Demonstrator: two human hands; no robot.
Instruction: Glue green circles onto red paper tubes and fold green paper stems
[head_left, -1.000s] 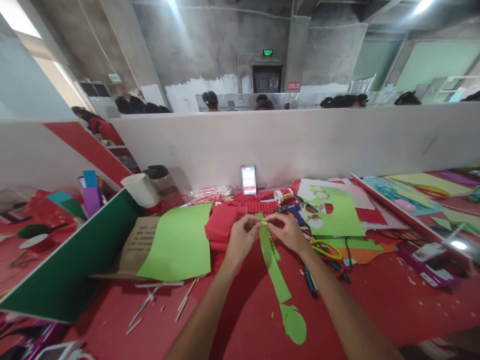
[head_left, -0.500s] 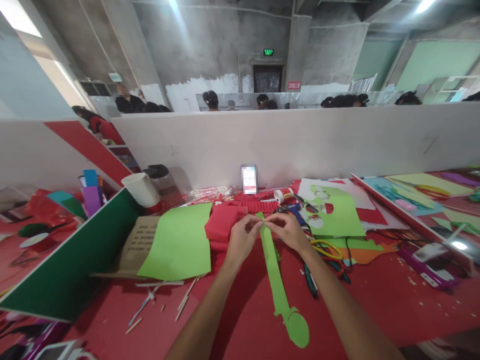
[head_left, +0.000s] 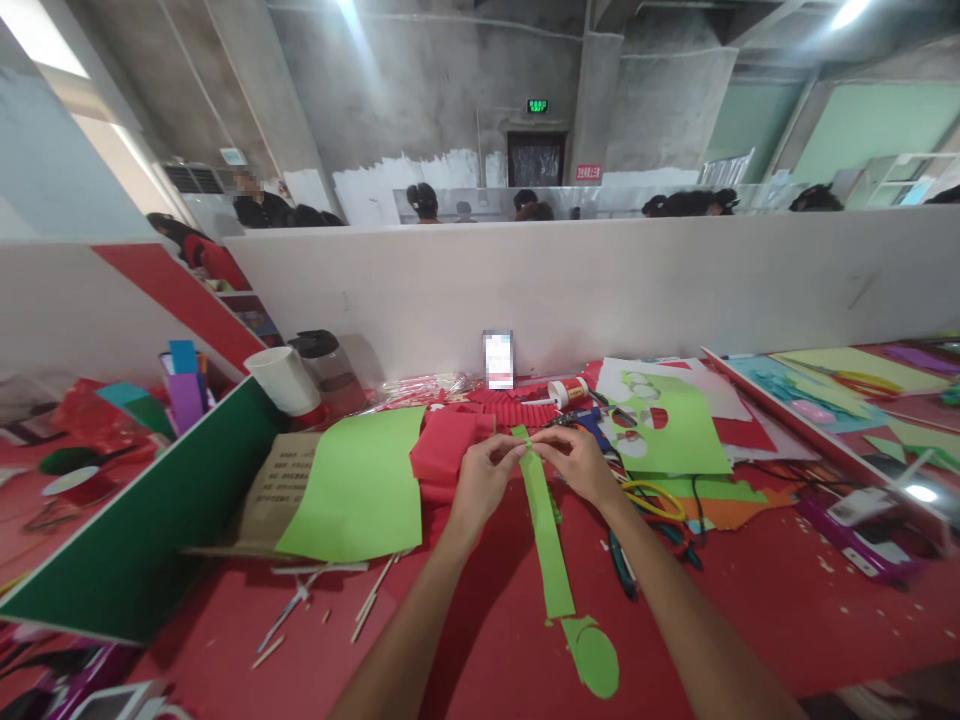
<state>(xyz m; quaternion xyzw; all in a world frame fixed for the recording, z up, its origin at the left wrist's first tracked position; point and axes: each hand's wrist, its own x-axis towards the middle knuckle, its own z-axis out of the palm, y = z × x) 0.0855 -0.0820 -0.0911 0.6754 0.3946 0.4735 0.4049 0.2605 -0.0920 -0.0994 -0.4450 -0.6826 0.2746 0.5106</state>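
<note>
A long light-green paper strip (head_left: 547, 540) hangs from the fingertips of both hands above the red table (head_left: 495, 650). My left hand (head_left: 484, 478) pinches its far end between thumb and finger. Close beside it, my right hand (head_left: 579, 465) pinches the same end. What the fingertips cover there is too small to make out. Below the strip's near end lies a green paper scrap (head_left: 581, 638) with a round green paper piece (head_left: 599, 662) on it. Left of my left hand is a red wrapped bundle (head_left: 442, 450).
A green sheet (head_left: 360, 490) rests on cardboard (head_left: 277, 480) at left, near thin sticks (head_left: 367, 605). At right are a cut-out green sheet (head_left: 690, 430), yellow-handled scissors (head_left: 656, 498) and pliers (head_left: 621, 562). A phone (head_left: 499, 360) leans on the white partition (head_left: 420, 290).
The strip's near end has shifted up and away from the green scrap, so a gap now shows between them. Both hands have stayed almost in place.
</note>
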